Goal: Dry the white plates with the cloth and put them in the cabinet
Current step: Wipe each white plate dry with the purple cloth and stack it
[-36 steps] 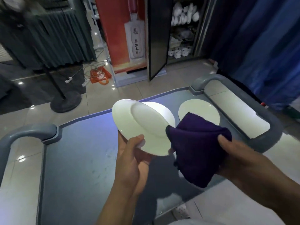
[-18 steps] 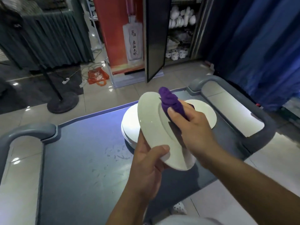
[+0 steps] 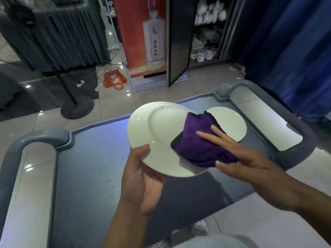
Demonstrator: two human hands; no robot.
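My left hand [image 3: 141, 178] grips a white plate [image 3: 157, 133] by its lower left rim, thumb on top, holding it tilted above the cart. A bunched purple cloth [image 3: 198, 145] lies on the plate's right side, pressed down by the straight fingers of my right hand [image 3: 231, 154]. Behind them a second white plate [image 3: 231, 124] lies flat on the cart top, partly hidden by the cloth. The cabinet [image 3: 209, 33] stands at the back with its dark door [image 3: 177, 42] open and white dishes on its shelves.
The grey cart [image 3: 86, 176] has raised handles at left [image 3: 35, 140] and right [image 3: 293, 129]. A red poster panel [image 3: 141, 36] stands left of the cabinet. A fan stand base [image 3: 77, 108], cables and an orange bag [image 3: 114, 79] lie on the tiled floor. A blue curtain [image 3: 295, 51] hangs at right.
The plate has turned from near edge-on to face me more flatly. My right hand has slid the cloth from the plate's upper middle down to its right side, fingers now spread straight.
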